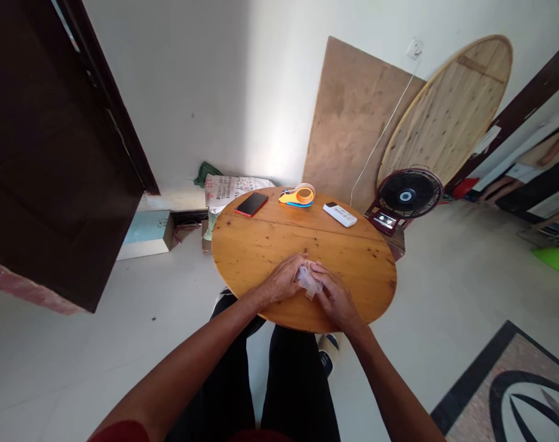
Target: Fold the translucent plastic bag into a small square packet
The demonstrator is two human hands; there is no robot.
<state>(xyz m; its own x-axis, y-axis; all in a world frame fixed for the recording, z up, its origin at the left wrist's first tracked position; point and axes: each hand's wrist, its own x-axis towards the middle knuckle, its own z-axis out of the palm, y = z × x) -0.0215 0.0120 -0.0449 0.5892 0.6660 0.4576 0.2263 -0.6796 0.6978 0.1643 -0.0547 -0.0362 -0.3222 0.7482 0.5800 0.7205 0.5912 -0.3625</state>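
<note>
Close to the near edge of the round wooden table (261, 252), my two hands meet around a small crumpled bundle of translucent whitish plastic (310, 282). My left hand (283, 279) grips it from the left side, fingers curled. From the right, my right hand (337, 298) closes on the same bundle with bent fingers. A brownish flap sticks out at the bundle's lower end. What is inside the plastic, if anything, I cannot make out. Beyond the hands lie a red-edged smartphone (251, 204), an orange and blue tape dispenser (299, 195) and a white remote control (340, 214).
Right of the table stands a black fan (405, 194). A brown board (357, 116) and a round wooden tabletop (449, 104) lean against the wall. At left are a dark door (53, 135), a pale blue block (145, 233) and a printed sack (233, 190). Another person's limbs show far right.
</note>
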